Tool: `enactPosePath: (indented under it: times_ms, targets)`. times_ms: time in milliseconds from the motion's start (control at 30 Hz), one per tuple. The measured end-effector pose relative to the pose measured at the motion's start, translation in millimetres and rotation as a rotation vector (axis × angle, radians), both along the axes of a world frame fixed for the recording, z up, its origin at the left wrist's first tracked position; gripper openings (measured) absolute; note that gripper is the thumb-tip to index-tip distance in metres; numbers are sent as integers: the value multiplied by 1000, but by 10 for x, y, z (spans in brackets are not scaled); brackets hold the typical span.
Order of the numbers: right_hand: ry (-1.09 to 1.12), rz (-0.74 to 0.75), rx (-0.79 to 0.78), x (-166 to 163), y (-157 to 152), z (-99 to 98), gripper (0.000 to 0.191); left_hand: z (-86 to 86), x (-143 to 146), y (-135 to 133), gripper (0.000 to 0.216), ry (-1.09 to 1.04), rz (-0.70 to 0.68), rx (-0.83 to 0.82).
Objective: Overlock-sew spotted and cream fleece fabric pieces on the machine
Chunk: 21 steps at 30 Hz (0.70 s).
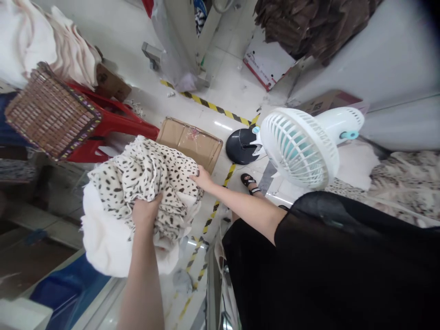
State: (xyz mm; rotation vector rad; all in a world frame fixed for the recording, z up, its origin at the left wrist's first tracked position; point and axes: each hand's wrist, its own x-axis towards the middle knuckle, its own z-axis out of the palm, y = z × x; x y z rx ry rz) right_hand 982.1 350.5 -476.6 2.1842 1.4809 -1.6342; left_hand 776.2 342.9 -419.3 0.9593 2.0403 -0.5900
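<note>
A bunched pile of cream fabric with dark spots [137,167] lies in front of me, over plush white fabric [103,233]. My left hand [146,211] grips the spotted fabric near its middle, fingers partly buried in the folds. At the right edge of the pile, my right hand [202,178] pinches the same fabric between thumb and fingers. What supports the pile underneath is hidden.
Beyond the pile stand a red plastic stool [117,112] and a woven seat cover [55,112]. A flattened cardboard box [190,142] lies beside it. A white fan [299,146] stands close on the right. Brown fabric [316,23] is heaped over a white carton [268,59].
</note>
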Motion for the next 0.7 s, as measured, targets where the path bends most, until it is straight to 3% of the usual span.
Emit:
enactPosePath:
  times_ms: [133,300,567,700]
  targets:
    - [69,43,73,-242,-79,166,32,10,-22,-23,76,12,29,9]
    - [98,302,256,-463,-153,408,24,15,5,-18,74,8,35,8]
    - [173,342,167,-902,-448,563,26,-28,9,-65,86,-26,121,23]
    - [281,335,138,-679,-391,551,31,-64,-4,-56,80,-66,49,-4]
